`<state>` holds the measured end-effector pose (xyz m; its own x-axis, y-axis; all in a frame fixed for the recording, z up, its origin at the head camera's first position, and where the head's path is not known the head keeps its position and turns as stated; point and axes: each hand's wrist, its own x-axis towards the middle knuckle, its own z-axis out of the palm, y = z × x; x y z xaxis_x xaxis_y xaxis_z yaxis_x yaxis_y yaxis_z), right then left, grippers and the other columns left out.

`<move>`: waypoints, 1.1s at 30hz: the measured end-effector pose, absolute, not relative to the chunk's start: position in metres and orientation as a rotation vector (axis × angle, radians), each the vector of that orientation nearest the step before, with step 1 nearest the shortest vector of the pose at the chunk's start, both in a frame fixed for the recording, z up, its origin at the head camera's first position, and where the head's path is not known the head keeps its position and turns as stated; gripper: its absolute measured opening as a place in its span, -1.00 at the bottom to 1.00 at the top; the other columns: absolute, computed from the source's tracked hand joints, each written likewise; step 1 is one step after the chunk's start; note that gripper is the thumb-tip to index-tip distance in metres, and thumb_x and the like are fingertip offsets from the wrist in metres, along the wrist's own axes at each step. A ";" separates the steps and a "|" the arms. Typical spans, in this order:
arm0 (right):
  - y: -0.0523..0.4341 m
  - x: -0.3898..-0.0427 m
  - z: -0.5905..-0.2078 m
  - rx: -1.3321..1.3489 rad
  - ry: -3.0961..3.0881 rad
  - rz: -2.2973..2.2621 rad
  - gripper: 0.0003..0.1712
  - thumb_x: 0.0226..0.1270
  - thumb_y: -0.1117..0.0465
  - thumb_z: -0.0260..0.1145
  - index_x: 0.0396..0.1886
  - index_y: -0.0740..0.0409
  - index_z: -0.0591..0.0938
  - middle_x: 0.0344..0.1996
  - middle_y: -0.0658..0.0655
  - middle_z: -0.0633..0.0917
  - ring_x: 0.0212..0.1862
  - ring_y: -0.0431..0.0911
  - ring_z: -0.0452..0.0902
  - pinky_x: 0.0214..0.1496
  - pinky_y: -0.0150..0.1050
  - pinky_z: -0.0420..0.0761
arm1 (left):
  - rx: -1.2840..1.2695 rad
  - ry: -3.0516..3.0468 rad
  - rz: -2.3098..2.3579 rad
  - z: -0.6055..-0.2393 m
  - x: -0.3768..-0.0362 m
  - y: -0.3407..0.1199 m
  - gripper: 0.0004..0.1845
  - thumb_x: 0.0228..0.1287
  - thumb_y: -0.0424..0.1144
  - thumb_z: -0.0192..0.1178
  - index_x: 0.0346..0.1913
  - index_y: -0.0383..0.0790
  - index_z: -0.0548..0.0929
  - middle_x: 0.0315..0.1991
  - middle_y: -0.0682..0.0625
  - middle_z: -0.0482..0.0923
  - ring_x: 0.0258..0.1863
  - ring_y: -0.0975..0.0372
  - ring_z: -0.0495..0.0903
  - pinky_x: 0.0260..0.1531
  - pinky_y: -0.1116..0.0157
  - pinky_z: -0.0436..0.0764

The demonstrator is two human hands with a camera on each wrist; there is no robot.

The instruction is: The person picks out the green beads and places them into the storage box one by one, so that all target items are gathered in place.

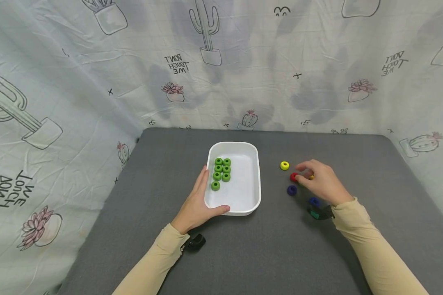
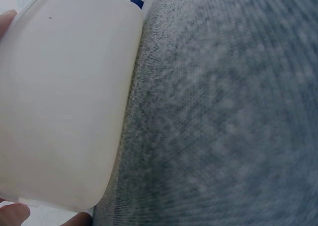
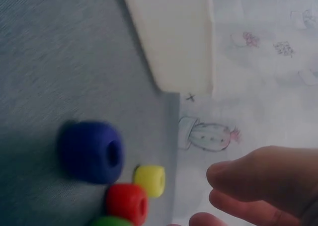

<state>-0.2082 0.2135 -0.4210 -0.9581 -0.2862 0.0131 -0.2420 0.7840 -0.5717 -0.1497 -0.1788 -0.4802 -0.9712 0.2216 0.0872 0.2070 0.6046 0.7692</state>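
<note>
My left hand [image 1: 199, 205] holds the white tray [image 1: 243, 196] at its near left corner, fingers along the left wall and thumb over the near rim. Inside it, several green beads [image 1: 217, 176] stand in two columns along the left side. Over the loose beads on the right, my right hand [image 1: 324, 182] has its thumb and fingertips apart, with nothing seen between them. Closest to those fingertips is a red bead [image 1: 293, 177]. In the right wrist view a blue bead [image 3: 92, 151], a yellow bead [image 3: 150, 181] and part of a green bead [image 3: 112, 221] lie below the fingers.
A second blue bead [image 1: 314, 201] lies beneath the right wrist, and another yellow bead [image 1: 311, 177] is partly hidden by the right hand. Grey cloth covers the table [image 1: 251, 254]. A printed curtain [image 1: 273, 90] rises behind its far edge.
</note>
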 end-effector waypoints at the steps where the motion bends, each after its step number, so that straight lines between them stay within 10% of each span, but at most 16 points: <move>1: 0.215 -0.208 -0.422 -0.419 2.898 -0.907 -0.63 0.49 0.19 0.34 0.20 0.23 0.67 0.09 0.28 0.66 0.00 0.16 0.69 -0.08 0.12 0.68 | 0.373 2.798 1.339 -0.480 -0.150 -0.179 0.41 0.02 0.31 0.53 0.72 -0.11 -0.17 0.74 0.00 -0.28 0.68 0.06 -0.07 0.52 -0.18 0.21; 33: 0.227 -0.204 -0.458 -0.444 2.978 -0.863 -0.66 0.32 0.36 0.41 0.07 0.34 0.70 -0.05 0.35 0.68 -0.18 0.11 0.71 -0.21 -0.02 0.67 | 0.386 2.806 1.338 -0.481 -0.150 -0.179 0.40 0.04 0.30 0.53 0.72 -0.12 -0.17 0.74 0.01 -0.29 0.68 0.06 -0.07 0.52 -0.19 0.21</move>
<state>-0.2035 0.2265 -0.4576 -0.9597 -0.2724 0.0688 -0.2670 0.8079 -0.5254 -0.1504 -0.1789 -0.4814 -0.9695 0.2247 0.0973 0.2171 0.6049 0.7661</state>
